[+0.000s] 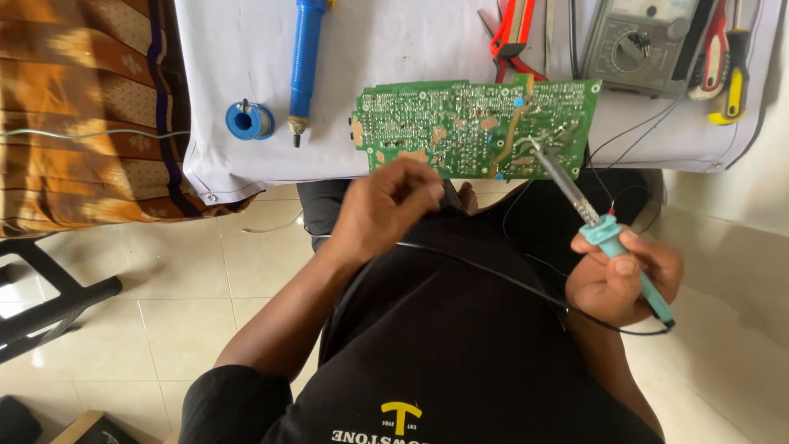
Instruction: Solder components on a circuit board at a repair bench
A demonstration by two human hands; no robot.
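Item: green circuit board [472, 127] overhanging the worktop [246, 66] edge, solder-side up for access; right hand [625, 275] grips soldering iron [604, 234] pen-fashion, tip on board; left hand [386, 205] pinched closed, perhaps on solder wire.

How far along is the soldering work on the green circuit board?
Laid out: the green circuit board lies solder-side up on the white cloth, solder spool nearby. In hand: the right hand holds the soldering iron, tip on the board; the left hand is near the board's edge. What remains cannot be told.

One green circuit board [477, 127], one soldering iron [604, 234], one blue desoldering pump [306, 62], one blue solder spool [249, 120], one multimeter [637, 37], two hands
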